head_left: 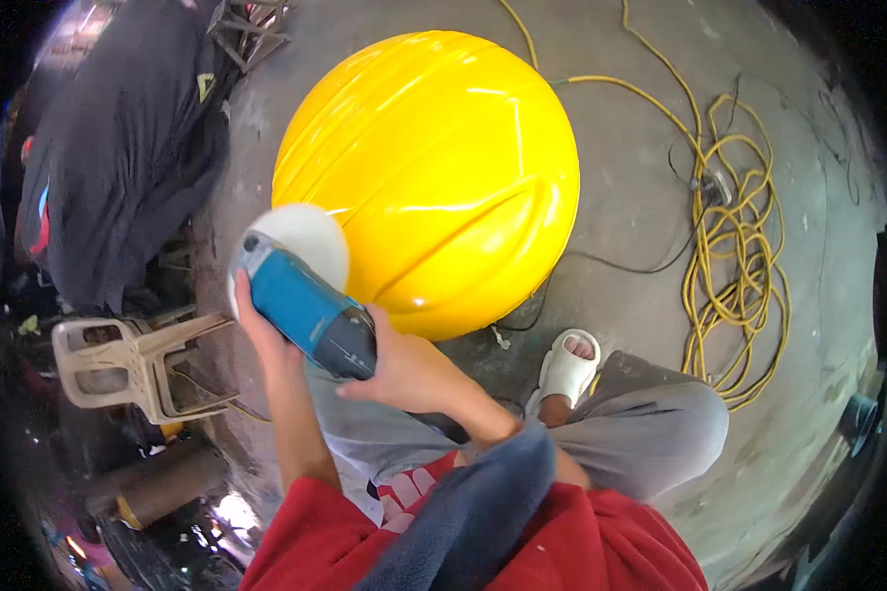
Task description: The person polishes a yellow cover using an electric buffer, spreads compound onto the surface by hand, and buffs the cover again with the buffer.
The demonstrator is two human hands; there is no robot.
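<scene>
Grey floor (633,187) underlies left hand (268,330) and right hand (411,368) half-curled around polisher (301,298).

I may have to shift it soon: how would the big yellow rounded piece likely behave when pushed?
The yellow piece might rock or turn, given its rounded outline, though its underside is hidden. Its glossy, highlight-streaked surface is probably slippery. It seems stiff: its moulded ridges look crisp, without sagging.

I am finding no text, brand or number that can be read. Between my left hand (268,330) and my right hand (411,369), the blue tool (288,293) is carrying small pale marks (317,328), too faint for reading. Below my right hand, pale blocky shapes (404,489) are showing on my red shirt (310,537), too unclear to read as letters.
</scene>
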